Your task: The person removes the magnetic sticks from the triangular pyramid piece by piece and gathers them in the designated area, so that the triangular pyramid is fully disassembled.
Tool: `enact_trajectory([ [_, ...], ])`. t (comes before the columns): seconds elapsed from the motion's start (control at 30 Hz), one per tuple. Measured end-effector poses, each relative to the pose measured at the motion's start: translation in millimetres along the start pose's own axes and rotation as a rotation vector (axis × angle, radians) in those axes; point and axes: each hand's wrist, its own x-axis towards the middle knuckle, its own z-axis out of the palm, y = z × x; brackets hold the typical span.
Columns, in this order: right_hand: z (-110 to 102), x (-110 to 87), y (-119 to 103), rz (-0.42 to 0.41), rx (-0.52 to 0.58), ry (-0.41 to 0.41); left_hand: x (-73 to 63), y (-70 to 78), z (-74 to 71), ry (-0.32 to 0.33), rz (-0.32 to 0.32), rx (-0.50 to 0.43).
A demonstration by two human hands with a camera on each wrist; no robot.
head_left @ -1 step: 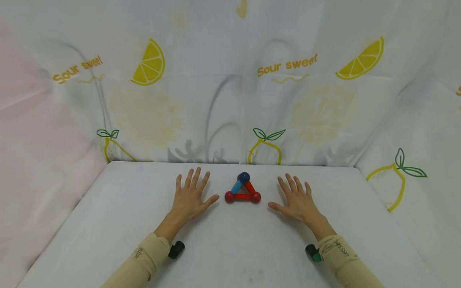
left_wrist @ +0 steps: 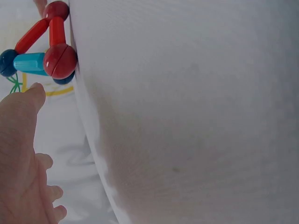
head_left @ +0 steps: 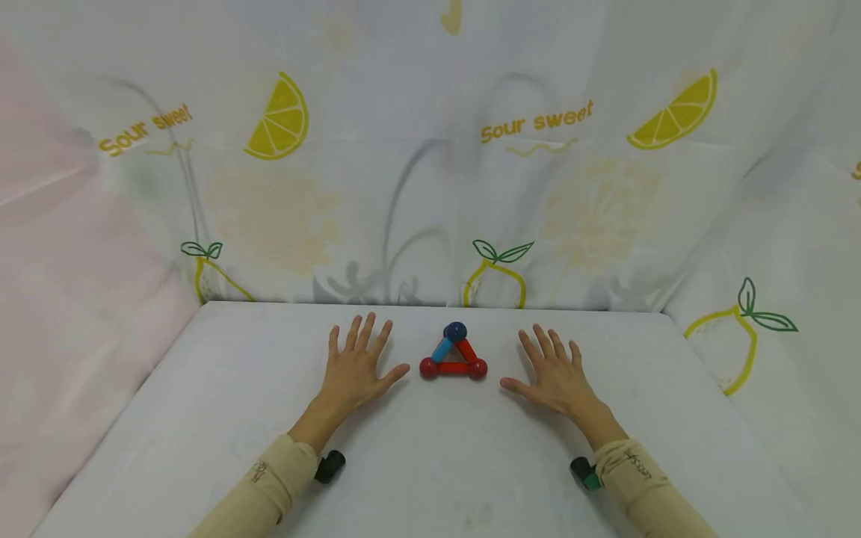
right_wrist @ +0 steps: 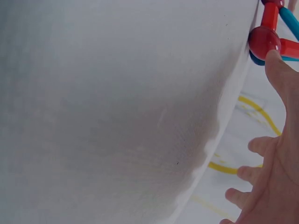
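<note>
A small frame of ball-and-rod building pieces (head_left: pixel 454 368) stands on the white table between my hands. Two red balls joined by a red rod form its near side; a dark blue ball (head_left: pixel 457 331) tops it, with a light blue rod and a red rod sloping up. Another dark blue ball is partly hidden behind. My left hand (head_left: pixel 353 377) is to its left, fingers spread and holding nothing. To its right, my right hand (head_left: pixel 557 379) is spread likewise, apart from the frame. The left wrist view shows the light blue rod (left_wrist: pixel 30 62) near my thumb.
The white table (head_left: pixel 444 463) reaches back to a hanging cloth (head_left: pixel 417 194) printed with lemons. A pinkish cloth (head_left: pixel 81 299) hangs along the left side. A dark device sits at each wrist, the left one (head_left: pixel 330 467) and the right one (head_left: pixel 585 473).
</note>
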Motion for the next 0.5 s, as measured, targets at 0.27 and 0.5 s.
enact_trajectory([
  [0.27,0.0,0.2,-0.6,0.000,0.000,-0.008,0.4,-1.6,0.9,0.016,-0.007,0.013],
  [0.5,-1.4,-0.2,-0.8,-0.005,-0.005,0.001,-0.3,-2.9,1.0,-0.012,-0.022,0.002],
])
